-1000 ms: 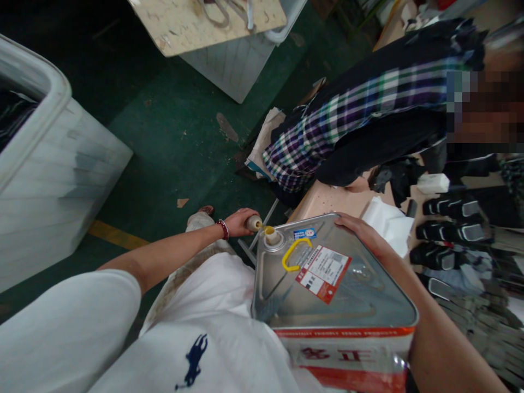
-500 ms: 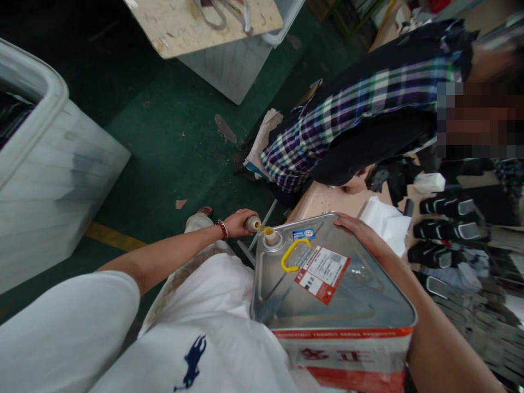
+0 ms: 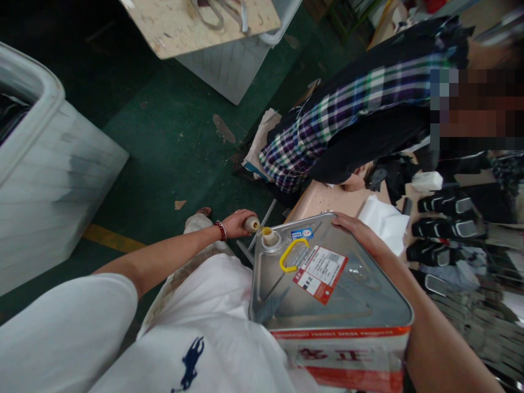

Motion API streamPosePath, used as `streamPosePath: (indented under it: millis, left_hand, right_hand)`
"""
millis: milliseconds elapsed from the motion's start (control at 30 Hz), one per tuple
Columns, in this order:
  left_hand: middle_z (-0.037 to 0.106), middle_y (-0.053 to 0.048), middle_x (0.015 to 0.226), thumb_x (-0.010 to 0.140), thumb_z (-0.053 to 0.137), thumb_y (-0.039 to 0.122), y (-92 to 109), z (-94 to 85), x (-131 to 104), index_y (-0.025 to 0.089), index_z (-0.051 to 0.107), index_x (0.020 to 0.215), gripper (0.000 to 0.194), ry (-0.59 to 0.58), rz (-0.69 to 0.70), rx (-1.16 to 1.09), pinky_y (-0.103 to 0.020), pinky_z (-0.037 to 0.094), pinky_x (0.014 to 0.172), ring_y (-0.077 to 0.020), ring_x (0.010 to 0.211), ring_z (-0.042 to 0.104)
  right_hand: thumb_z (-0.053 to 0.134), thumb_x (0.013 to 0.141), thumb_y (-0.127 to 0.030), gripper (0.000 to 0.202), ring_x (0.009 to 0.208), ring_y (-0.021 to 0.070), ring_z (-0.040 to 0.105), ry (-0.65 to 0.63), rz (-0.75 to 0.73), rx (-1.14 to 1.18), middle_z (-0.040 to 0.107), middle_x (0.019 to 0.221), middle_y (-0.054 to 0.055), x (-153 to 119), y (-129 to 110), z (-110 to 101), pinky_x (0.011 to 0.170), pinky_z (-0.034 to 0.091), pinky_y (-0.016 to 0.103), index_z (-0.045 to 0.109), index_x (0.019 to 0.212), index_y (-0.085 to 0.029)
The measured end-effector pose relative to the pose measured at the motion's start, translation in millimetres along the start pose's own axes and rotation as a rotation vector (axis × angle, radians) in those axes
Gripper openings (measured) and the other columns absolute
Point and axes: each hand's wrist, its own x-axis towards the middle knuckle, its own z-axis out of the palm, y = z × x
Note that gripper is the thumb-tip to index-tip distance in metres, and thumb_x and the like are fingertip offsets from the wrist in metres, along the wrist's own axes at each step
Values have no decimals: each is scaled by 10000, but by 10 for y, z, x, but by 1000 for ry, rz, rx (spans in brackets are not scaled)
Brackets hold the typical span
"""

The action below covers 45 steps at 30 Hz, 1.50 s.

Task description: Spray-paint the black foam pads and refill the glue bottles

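My left hand (image 3: 237, 223), with a red beaded bracelet at the wrist, is wrapped round a small pale bottle (image 3: 251, 224). The bottle's open mouth faces the spout (image 3: 269, 237) of a large square metal tin (image 3: 327, 305), with a small gap between them. Yellowish liquid shows at the spout's lip and seems to run across to the bottle. My right hand (image 3: 350, 224) grips the tin's far top edge, its forearm lying along the side; some fingers are hidden. A yellow carry handle (image 3: 290, 256) and a red-and-white label (image 3: 321, 273) are on the tin's top.
The view is tipped sideways. A co-worker in a plaid garment (image 3: 339, 103) leans over a worktable (image 3: 323, 199) with white sheets and black pieces. Large white bins (image 3: 82, 164) stand on the green floor (image 3: 164, 120); a board (image 3: 184, 27) lies on one.
The view shifts very slightly. Both hands, the bottle and the tin keep the same positions relative to each other.
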Motion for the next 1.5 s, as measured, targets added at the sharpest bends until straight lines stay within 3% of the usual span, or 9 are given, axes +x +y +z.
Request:
streamPosePath:
  millis: [333,533,867,1100,1333,1500]
  left_hand:
    - [595,-73,1210,613,799,265,11,-8,-8,207,532,1218,664,3,4,3,-388,374,1025,-261,1143,537]
    - [591,-64,1212,622,790,284,0,-9,-20,231,523,1217,655,7,11,9,-400,371,1025,-261,1142,539]
    - [594,-60,1205,627,783,298,-9,-17,-20,234,519,1219,651,2,12,8,-404,371,1027,-265,1143,539]
    - [594,-70,1204,621,789,285,29,-43,-23,217,529,1213,650,4,8,20,-397,378,1016,-264,1136,538]
    - [591,-64,1210,618,794,285,30,-44,-28,236,528,1218,658,-1,4,8,-406,374,1019,-267,1146,535]
    - [595,-69,1201,617,796,285,28,-40,-27,219,528,1211,656,1,7,14,-399,378,1015,-266,1136,541]
  right_hand:
    - [536,755,-460,243,1155,300,577,-1,-64,-58,725,1061,-24,-156,-189,-34,1048,422,398,704,818,-296]
    - [549,718,-463,234,1212,307,539,41,-88,-72,720,1084,-45,-132,-99,-32,1105,357,426,704,811,-314]
    - [527,743,-504,311,1065,300,606,-19,-68,15,708,1096,17,-47,-92,-3,1009,434,394,681,837,-250]
    - [536,773,-482,304,1116,297,592,-18,-66,21,700,1125,-1,-13,-14,-23,1055,400,400,698,901,-258]
    - [552,733,-471,255,1226,292,535,21,-127,-8,680,1190,-35,26,145,-42,1132,314,416,700,837,-291]
    - [552,714,-465,243,1239,303,526,43,-99,-33,693,1173,-28,-13,93,-46,1125,331,429,701,815,-303]
